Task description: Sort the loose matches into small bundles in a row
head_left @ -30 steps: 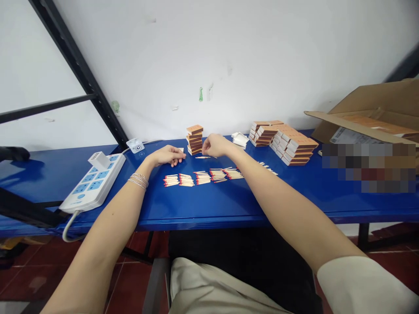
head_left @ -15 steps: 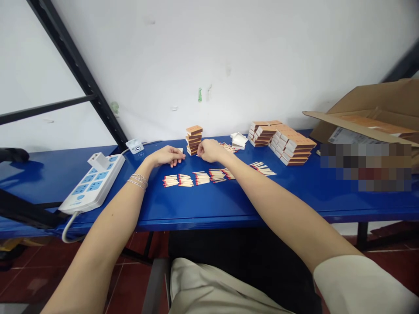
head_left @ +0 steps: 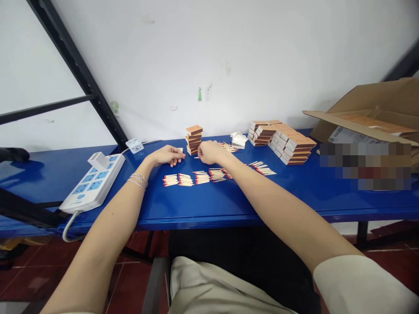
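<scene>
My left hand point(head_left: 168, 156) rests on the blue table with its fingers closed around a small white piece point(head_left: 180, 150), most of it hidden by the fingers. My right hand point(head_left: 210, 152) is closed in a pinch, just right of a stack of matchboxes point(head_left: 194, 139). A thin pale match point(head_left: 196, 158) pokes out from its fingertips. Nearer to me lies a row of small match bundles point(head_left: 185, 180), red heads to the left; my right forearm covers part of it. Behind the right hand are a loose pile of matches point(head_left: 228, 147) and white matchbox trays point(head_left: 238, 140).
Several stacked matchboxes point(head_left: 291, 144) stand at the back right, beside an open cardboard box point(head_left: 360, 117). A white power strip point(head_left: 94, 185) with a plugged-in adapter lies on the left. The wall bounds the table point(head_left: 196, 207) behind; a black metal post point(head_left: 81, 74) rises at left.
My right hand has shifted very slightly, and the thin match end now shows at its fingertips. My left hand keeps its place.
</scene>
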